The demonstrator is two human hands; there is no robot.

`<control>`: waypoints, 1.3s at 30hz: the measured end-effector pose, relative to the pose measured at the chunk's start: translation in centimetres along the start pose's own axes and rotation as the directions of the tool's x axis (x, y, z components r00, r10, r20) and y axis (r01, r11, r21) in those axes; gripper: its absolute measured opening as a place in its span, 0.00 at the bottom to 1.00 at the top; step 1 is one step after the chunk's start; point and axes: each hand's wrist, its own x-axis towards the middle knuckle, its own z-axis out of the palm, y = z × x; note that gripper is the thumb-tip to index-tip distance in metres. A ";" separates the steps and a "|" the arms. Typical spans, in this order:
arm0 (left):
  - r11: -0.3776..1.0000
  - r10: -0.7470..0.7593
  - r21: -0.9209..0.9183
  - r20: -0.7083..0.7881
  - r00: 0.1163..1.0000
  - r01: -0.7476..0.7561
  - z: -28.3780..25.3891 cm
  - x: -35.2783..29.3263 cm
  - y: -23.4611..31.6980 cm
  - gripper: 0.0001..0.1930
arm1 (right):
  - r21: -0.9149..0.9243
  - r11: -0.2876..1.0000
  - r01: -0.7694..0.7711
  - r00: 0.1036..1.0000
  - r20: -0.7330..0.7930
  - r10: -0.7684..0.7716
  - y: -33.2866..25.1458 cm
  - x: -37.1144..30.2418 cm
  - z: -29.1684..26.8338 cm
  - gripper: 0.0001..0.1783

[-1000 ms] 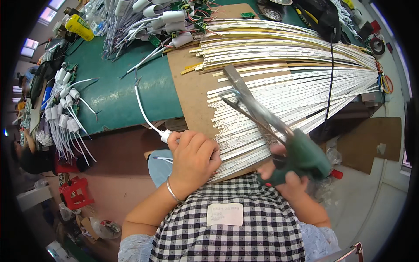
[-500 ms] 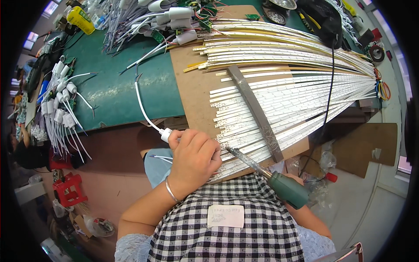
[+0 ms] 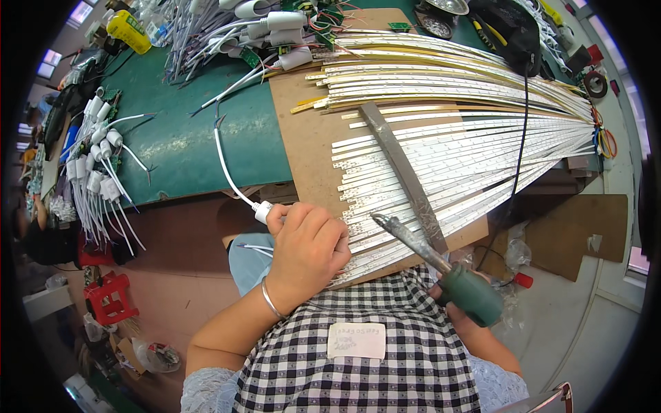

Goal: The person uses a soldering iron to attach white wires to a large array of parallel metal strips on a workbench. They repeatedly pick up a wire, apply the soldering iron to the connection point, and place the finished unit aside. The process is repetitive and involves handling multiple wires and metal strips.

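Observation:
My left hand (image 3: 308, 251) is closed around the white connector (image 3: 262, 211) of a white cable (image 3: 227, 168), at the near ends of several white light strips (image 3: 441, 155) fanned over a brown board (image 3: 303, 131). My right hand (image 3: 454, 303), mostly hidden behind the green handle, grips a soldering iron (image 3: 441, 265). Its grey tip (image 3: 380, 220) hovers over the strip ends just right of my left hand. A dark flat bar (image 3: 403, 172) lies across the strips.
A green mat (image 3: 179, 131) covers the bench. White capped cables (image 3: 100, 172) lie in a bundle at the left, more wires (image 3: 234, 27) at the back. A yellow container (image 3: 129, 31) stands far left. A black cord (image 3: 521, 131) crosses the strips. A red stool (image 3: 109, 299) sits below.
The soldering iron swung down from lying across the strips to a low angle, tip now near my left hand. My left hand stayed on the connector.

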 end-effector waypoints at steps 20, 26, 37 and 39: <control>1.000 -0.002 0.009 0.001 1.000 0.002 -0.1 0.0 0.0 0.09 | -0.071 0.993 -0.091 0.989 0.111 0.099 0.4 -0.4 -0.2 0.17; 1.000 0.004 0.016 0.009 1.000 -0.004 0.0 0.1 0.1 0.09 | 0.179 0.984 -0.004 0.995 -0.101 0.022 0.1 0.2 0.9 0.21; 0.999 0.006 0.036 0.023 1.000 -0.006 -0.2 0.1 0.2 0.09 | 0.212 0.967 -0.140 0.975 -0.140 0.172 0.9 -0.2 0.5 0.41; 0.999 0.005 0.036 0.026 1.000 -0.006 -0.2 0.1 0.2 0.09 | 0.220 0.967 -0.132 0.978 -0.131 0.163 0.9 -0.1 0.6 0.40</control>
